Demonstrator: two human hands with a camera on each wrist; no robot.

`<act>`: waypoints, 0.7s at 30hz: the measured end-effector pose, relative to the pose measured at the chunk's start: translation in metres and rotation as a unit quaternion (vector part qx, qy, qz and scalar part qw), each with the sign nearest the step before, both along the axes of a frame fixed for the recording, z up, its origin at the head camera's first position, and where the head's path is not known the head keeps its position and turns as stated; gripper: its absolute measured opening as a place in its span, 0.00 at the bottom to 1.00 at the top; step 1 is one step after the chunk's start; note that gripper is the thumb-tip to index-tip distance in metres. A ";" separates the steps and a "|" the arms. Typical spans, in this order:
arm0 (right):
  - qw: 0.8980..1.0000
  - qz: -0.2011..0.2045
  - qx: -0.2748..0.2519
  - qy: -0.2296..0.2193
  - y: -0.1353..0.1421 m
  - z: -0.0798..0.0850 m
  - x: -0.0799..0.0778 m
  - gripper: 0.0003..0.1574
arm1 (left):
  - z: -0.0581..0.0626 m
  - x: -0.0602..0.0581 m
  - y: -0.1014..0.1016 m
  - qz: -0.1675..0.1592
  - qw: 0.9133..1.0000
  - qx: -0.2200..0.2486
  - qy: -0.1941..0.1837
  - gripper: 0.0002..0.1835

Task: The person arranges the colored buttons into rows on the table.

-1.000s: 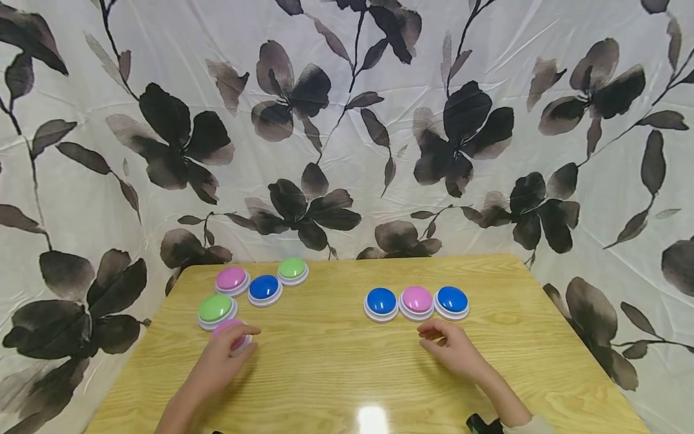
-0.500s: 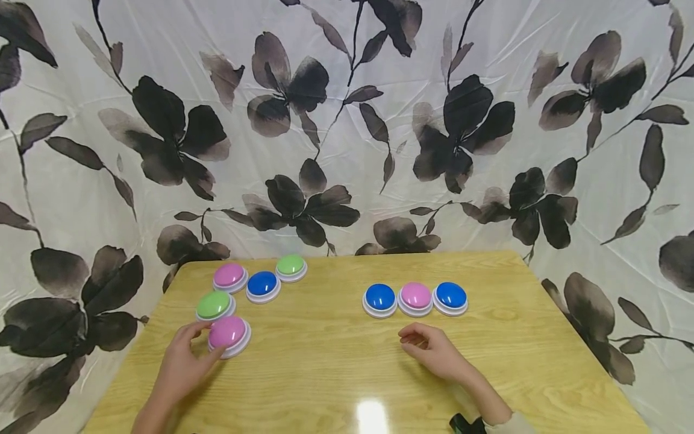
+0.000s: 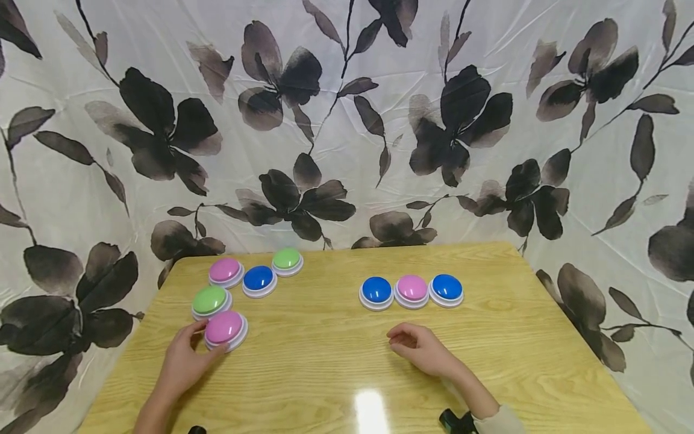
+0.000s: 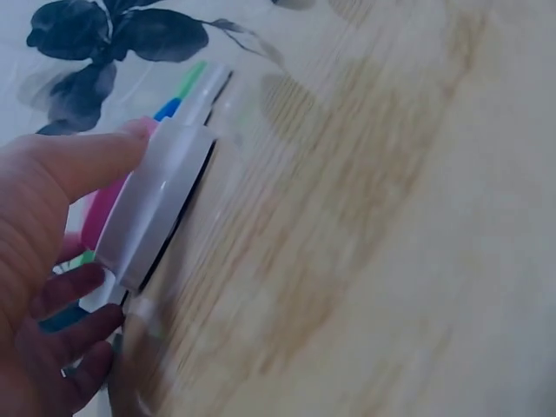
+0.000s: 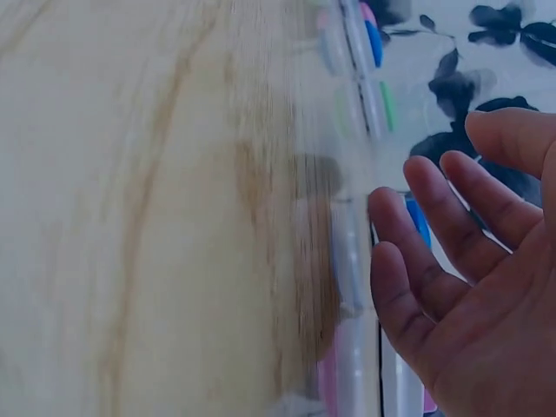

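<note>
My left hand (image 3: 183,363) grips a pink push button (image 3: 223,327) by its white round base, thumb at the near side and fingers at the left. The left wrist view shows the thumb (image 4: 95,162) along the rim of this base (image 4: 161,204), edge-on. Just behind it sits a green push button (image 3: 208,299). My right hand (image 3: 425,349) hovers over the table with loosely bent fingers and holds nothing. Beyond it stands a row of three push buttons: a blue one (image 3: 376,290), a pink one (image 3: 412,288) and another blue one (image 3: 447,287).
Farther back on the left are a second pink button (image 3: 225,269), a blue button (image 3: 258,278) and a second green button (image 3: 287,259). A floral cloth (image 3: 336,132) hangs behind the wooden table (image 3: 314,386) and at its sides.
My left hand has moved from over the front pink button to its left side and taken hold of its base. The right hand has shifted left. The head view has shifted slightly.
</note>
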State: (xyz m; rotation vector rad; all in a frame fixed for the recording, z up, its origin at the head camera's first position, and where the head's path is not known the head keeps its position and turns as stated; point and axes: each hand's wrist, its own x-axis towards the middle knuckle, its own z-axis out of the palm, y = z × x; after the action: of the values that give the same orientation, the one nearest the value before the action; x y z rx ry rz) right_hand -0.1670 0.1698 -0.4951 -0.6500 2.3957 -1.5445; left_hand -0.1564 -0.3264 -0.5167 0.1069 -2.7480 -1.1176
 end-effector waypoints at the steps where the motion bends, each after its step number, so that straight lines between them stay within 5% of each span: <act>1: 1.000 0.001 0.000 -0.001 0.000 0.000 0.001 0.14 | -0.001 0.000 0.000 0.002 1.000 -0.001 -0.013 0.49; 9: 1.000 0.027 0.010 0.002 -0.003 -0.013 -0.007 0.14 | -0.010 -0.007 -0.010 -0.011 0.998 -0.028 -0.047 0.55; 21: 0.998 0.052 0.018 -0.020 -0.012 -0.011 -0.013 0.13 | -0.007 -0.024 -0.003 -0.041 0.998 -0.048 0.001 0.52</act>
State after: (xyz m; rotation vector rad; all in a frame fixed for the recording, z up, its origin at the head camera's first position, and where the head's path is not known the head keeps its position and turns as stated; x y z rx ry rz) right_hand -0.1802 0.1574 -0.5064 -0.7176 2.3148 -1.4556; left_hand -0.1807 -0.3295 -0.5242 -0.0200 -2.8228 -1.0010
